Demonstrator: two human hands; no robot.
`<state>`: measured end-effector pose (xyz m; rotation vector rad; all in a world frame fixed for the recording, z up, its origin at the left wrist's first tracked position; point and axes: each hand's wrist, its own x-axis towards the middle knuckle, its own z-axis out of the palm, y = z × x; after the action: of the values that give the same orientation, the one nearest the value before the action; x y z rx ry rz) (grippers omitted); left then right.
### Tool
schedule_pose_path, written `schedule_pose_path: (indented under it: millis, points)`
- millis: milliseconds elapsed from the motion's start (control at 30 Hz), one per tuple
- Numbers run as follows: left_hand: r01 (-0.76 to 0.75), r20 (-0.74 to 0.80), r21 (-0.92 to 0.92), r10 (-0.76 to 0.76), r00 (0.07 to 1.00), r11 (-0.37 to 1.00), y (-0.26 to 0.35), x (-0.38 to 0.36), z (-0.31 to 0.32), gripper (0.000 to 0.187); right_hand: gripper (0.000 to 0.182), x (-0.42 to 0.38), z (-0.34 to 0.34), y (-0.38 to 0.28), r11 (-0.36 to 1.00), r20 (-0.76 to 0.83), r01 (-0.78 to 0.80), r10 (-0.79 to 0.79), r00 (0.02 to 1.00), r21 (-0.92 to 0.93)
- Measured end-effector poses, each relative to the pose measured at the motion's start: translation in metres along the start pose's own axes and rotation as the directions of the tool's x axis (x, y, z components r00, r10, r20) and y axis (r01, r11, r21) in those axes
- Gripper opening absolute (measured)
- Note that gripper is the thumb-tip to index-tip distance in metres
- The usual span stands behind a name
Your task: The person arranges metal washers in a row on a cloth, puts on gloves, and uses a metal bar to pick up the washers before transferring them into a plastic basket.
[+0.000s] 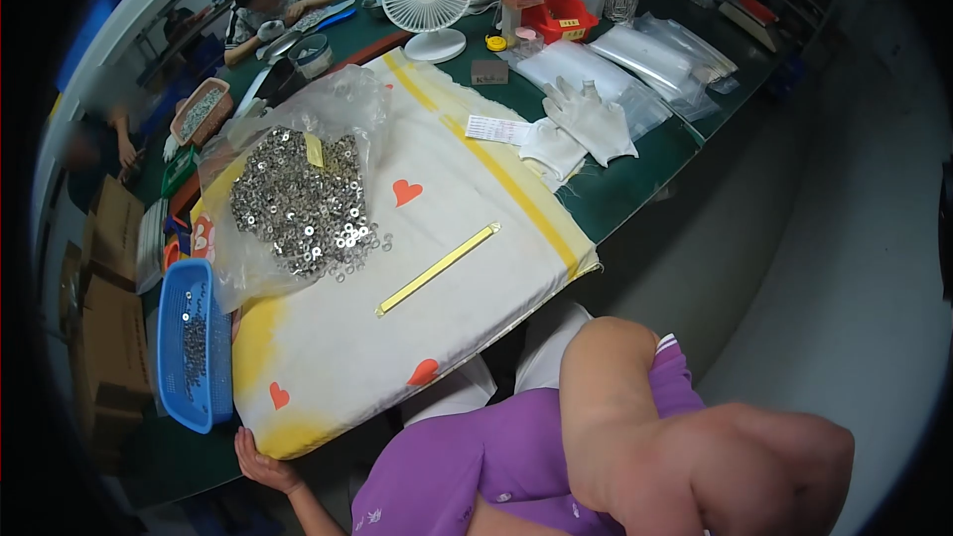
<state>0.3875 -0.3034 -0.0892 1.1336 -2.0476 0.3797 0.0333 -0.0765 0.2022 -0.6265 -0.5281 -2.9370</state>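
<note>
My left hand (265, 462) rests at the near-left corner of a padded white-and-yellow cloth (338, 357) with red hearts. Its fingers are stretched out against the cloth's edge and hold nothing visible. My right hand (759, 457) is raised close to the camera, with the arm bent; its fingers are hidden. On the cloth lies a clear plastic bag (362, 99), spread open, bearing a heap of small shiny metal washers (298, 203). Several loose ones sit at its right edge. A thin yellow strip (437, 270) lies slantwise on the cloth, right of the heap.
A blue basket (169, 377) with dark metal pieces stands left of the cloth, beside cardboard boxes (114, 337). Beyond are a white fan (429, 0), white gloves (591, 124), a paper slip (498, 130) and plastic bags (635, 60). Two co-workers sit across the green table (645, 199).
</note>
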Motion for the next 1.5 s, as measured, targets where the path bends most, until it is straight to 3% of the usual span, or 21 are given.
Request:
schedule_pose_path:
  millis: [100,167,267,400,500,567,600,633,667,700,767,800,867,900,1067,1167,1300,1400,1433,1467,1500]
  points:
    - [0.008,-0.001,0.002,-0.008,1.000,1.000,-0.001,-0.002,0.000,0.054,0.033,-0.007,0.004,-0.008,0.990,-0.148,0.089,-0.105,0.983,-0.113]
    - [0.017,0.003,0.002,-0.017,1.000,1.000,-0.001,-0.002,0.000,0.054,0.030,0.001,-0.004,-0.015,0.992,0.022,-0.103,0.105,0.994,-0.074]
    - [0.031,0.008,0.012,-0.031,0.999,0.999,-0.001,-0.003,0.000,0.054,0.029,0.007,-0.017,-0.017,0.986,0.232,-0.168,0.160,0.960,0.015]
    - [0.018,0.004,-0.006,-0.018,1.000,1.000,0.001,-0.001,-0.001,0.054,0.030,-0.001,-0.020,-0.029,0.985,0.224,-0.154,0.133,0.965,0.075]
    - [-0.008,-0.009,-0.031,0.008,1.000,0.999,-0.004,-0.001,0.000,0.054,0.031,-0.001,-0.016,-0.038,0.989,0.053,-0.146,0.147,0.988,-0.028]
    - [-0.027,-0.008,-0.031,0.027,1.000,0.999,-0.003,0.000,0.000,0.054,0.031,0.027,-0.023,-0.022,0.955,0.360,-0.295,0.262,0.895,0.038]
    - [-0.034,-0.019,-0.027,0.034,0.999,0.999,-0.003,0.001,0.000,0.054,0.031,0.031,-0.023,-0.008,0.958,0.353,-0.285,0.256,0.900,0.032]
    - [-0.042,-0.013,-0.031,0.041,0.999,0.999,-0.004,0.000,0.001,0.054,0.030,0.031,-0.021,0.014,0.971,0.378,0.047,-0.136,0.916,0.235]
    - [-0.045,-0.018,-0.019,0.044,0.999,0.999,-0.006,-0.001,0.002,0.054,0.029,0.030,-0.020,0.024,0.831,0.325,0.354,-0.507,0.798,0.429]
    - [-0.046,-0.024,-0.007,0.045,0.999,0.999,-0.008,-0.002,0.002,0.054,0.029,0.029,-0.025,0.014,0.830,0.325,0.359,-0.511,0.796,0.426]
    - [-0.047,-0.026,-0.004,0.047,0.999,0.999,-0.007,-0.002,0.003,0.054,0.027,0.025,-0.040,-0.013,0.989,0.558,0.013,-0.095,0.824,0.149]
    - [-0.045,-0.030,0.002,0.045,0.999,0.999,-0.007,-0.002,0.003,0.054,0.027,0.029,-0.037,-0.006,0.989,0.557,0.015,-0.096,0.825,0.148]
    - [-0.049,-0.028,-0.010,0.049,0.998,0.999,-0.007,-0.002,0.003,0.054,0.026,0.039,-0.027,0.016,0.770,0.460,0.455,-0.634,0.621,0.448]
    - [-0.052,-0.028,-0.023,0.051,0.998,0.998,-0.007,-0.001,0.003,0.054,0.026,0.037,-0.024,0.015,0.770,0.459,0.456,-0.635,0.622,0.446]
    - [-0.031,-0.026,-0.027,0.030,0.999,0.999,-0.004,-0.002,0.002,0.054,0.028,-0.005,-0.005,-0.012,0.968,0.186,0.242,-0.251,0.950,0.072]
    - [-0.003,-0.028,-0.022,0.002,1.000,1.000,-0.003,-0.002,0.002,0.054,0.028,-0.012,-0.001,-0.023,0.997,-0.021,-0.002,0.001,1.000,-0.078]
    - [0.001,-0.017,-0.014,-0.001,1.000,1.000,-0.002,-0.002,0.002,0.055,0.030,0.003,-0.011,-0.025,0.980,0.142,-0.175,0.160,0.977,0.094]
    - [-0.025,0.003,-0.021,0.025,1.000,0.999,-0.007,-0.003,0.001,0.055,0.029,0.004,-0.015,-0.015,0.984,0.153,-0.133,0.114,0.982,0.118]
    - [-0.022,-0.009,-0.017,0.021,1.000,1.000,-0.009,-0.004,0.003,0.056,0.029,0.016,-0.018,0.010,0.936,0.294,0.049,-0.159,0.942,0.348]
    - [-0.021,-0.017,-0.013,0.020,1.000,1.000,-0.011,-0.005,0.004,0.056,0.028,0.021,-0.021,0.023,0.799,0.358,0.177,-0.440,0.823,0.574]
    - [-0.032,0.001,-0.013,0.032,0.999,0.999,-0.011,-0.005,0.003,0.056,0.028,0.016,-0.021,0.011,0.804,0.352,0.194,-0.444,0.824,0.562]
